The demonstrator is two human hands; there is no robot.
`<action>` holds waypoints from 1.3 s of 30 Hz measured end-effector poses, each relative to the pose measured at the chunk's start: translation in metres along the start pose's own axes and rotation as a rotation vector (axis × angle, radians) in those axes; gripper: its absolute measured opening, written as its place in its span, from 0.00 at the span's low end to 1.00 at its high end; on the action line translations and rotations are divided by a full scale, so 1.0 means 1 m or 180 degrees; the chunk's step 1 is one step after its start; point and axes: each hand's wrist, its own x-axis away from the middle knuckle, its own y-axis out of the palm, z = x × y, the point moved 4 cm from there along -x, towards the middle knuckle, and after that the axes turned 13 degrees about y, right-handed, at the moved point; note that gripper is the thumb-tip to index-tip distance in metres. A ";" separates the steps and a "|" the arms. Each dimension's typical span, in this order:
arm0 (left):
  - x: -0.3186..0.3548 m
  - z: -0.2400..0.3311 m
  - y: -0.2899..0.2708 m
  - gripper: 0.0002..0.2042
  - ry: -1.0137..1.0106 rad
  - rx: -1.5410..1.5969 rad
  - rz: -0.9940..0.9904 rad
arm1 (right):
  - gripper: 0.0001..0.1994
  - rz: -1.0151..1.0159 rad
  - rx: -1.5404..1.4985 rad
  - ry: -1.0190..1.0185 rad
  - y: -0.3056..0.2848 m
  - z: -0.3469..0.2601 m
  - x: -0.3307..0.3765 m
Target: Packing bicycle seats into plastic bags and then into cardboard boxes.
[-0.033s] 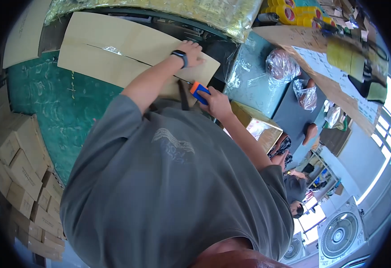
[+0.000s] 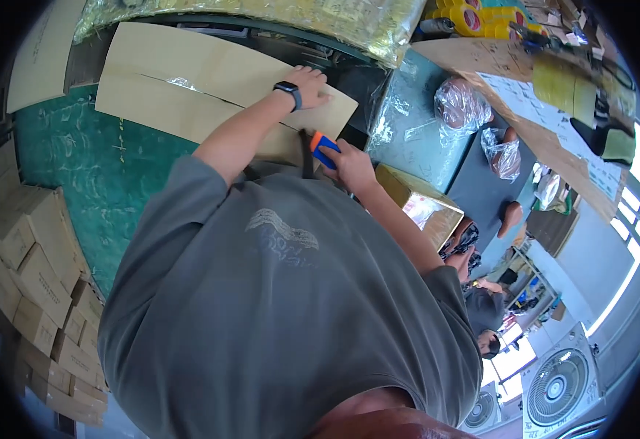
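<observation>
A brown cardboard sheet (image 2: 151, 62) with a slit along its middle lies in front of me. Flat on its right part rests my left hand (image 2: 307, 86), fingers stretched out, a dark watch on the wrist. Closer to my body, beside the sheet's near right edge, my right hand (image 2: 354, 170) is closed round a blue utility knife (image 2: 325, 150) with an orange front end. The knife's front end points at the sheet; its blade cannot be clearly made out. A dark strap hangs just left of the knife.
The green table (image 2: 159, 183) extends left. An open carton (image 2: 415, 201) stands beside my right forearm. Plastic-wrapped round items (image 2: 462, 102) sit on the right. Stacked cartons (image 2: 38, 278) fill the lower left. Another person (image 2: 484, 307) and fans (image 2: 556, 388) are at lower right.
The left hand and the sheet's right end have shifted very slightly left. The knife, still in my right hand, has shifted slightly, and the thin blade line seen before no longer shows clearly.
</observation>
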 end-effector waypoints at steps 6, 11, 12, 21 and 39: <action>0.025 0.039 0.033 0.35 -0.0021 -0.0553 0.0686 | 0.22 0.0054 -0.0058 -0.0026 0.027 0.035 -0.008; 0.033 0.055 0.053 0.41 -0.0490 -0.0835 0.0890 | 0.22 0.0187 -0.0590 0.0061 0.013 0.067 0.004; 0.035 0.051 0.057 0.41 -0.0530 -0.0938 0.0884 | 0.21 0.0186 -0.0704 0.0029 0.011 0.081 0.017; 0.016 0.062 0.058 0.42 -0.0113 -0.1076 0.0622 | 0.25 -0.0557 -0.0488 0.1041 0.165 0.128 -0.028; 0.053 0.014 0.069 0.44 -0.0116 -0.0686 0.0918 | 0.30 0.2963 -0.3525 0.2148 0.128 0.120 -0.061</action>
